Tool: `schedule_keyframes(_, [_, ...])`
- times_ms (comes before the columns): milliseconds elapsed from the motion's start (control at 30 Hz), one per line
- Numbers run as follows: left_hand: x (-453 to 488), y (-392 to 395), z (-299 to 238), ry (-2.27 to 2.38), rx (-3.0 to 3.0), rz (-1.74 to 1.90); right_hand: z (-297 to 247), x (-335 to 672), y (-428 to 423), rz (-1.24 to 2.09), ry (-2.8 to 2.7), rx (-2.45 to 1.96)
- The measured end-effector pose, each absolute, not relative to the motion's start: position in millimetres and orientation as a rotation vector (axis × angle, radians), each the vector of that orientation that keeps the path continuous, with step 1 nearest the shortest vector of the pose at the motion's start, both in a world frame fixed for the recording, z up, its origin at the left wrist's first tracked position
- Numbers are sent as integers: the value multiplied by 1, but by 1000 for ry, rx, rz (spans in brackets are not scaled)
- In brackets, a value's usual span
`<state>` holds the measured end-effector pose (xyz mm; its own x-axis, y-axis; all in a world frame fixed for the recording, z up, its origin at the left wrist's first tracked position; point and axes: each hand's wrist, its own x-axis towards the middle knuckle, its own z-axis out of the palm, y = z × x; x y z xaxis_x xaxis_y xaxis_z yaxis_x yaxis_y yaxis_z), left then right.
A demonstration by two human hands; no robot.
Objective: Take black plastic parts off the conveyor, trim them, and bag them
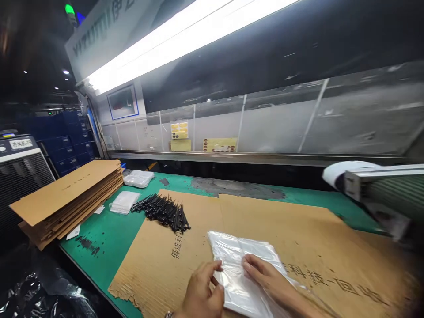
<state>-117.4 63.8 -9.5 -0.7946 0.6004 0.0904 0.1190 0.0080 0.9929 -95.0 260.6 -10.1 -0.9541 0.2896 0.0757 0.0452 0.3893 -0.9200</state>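
Note:
A stack of clear plastic bags (245, 265) lies on the flattened cardboard in front of me. My left hand (204, 289) is closed at the near left edge of the stack, its thumb and forefinger curled against the film. From the right, my right hand (268, 280) presses its thumb and fingers together on the top of the bags; the film at its fingertips is hard to make out. Beyond the bags, to the left, a loose pile of thin black plastic rods with heads (165, 211) sits on the cardboard.
Flattened cardboard (195, 251) covers much of the green table (106, 238). Stacked cardboard sheets (71, 187) stand on the left, near smaller packs of clear bags (124, 202). A conveyor end (380, 185) juts in at right. Black items in plastic (36, 291) lie below the left edge.

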Motion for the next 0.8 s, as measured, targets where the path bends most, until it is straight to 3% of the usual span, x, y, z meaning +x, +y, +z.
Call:
schedule_keyframes(133, [-141, 102, -4, 2107, 1119, 1620, -5, -92, 257, 1639, -2394, -205])
schedule_keyframes(300, [-155, 130, -6, 2218, 1107, 1571, -13, -87, 262, 1594, -2429, -145])
schedule_keyframes(500, [-163, 135, -2, 2291, 954, 1737, -18, -68, 253, 967, -2592, -135])
schedule_keyframes(567, [-163, 134, -1, 2295, 937, 1745, -12, -66, 250, 898, -2578, -190])
schedule_keyframes(800, [-143, 116, -14, 2261, 1018, 1572, 12, -73, 250, 1487, -2259, -340])
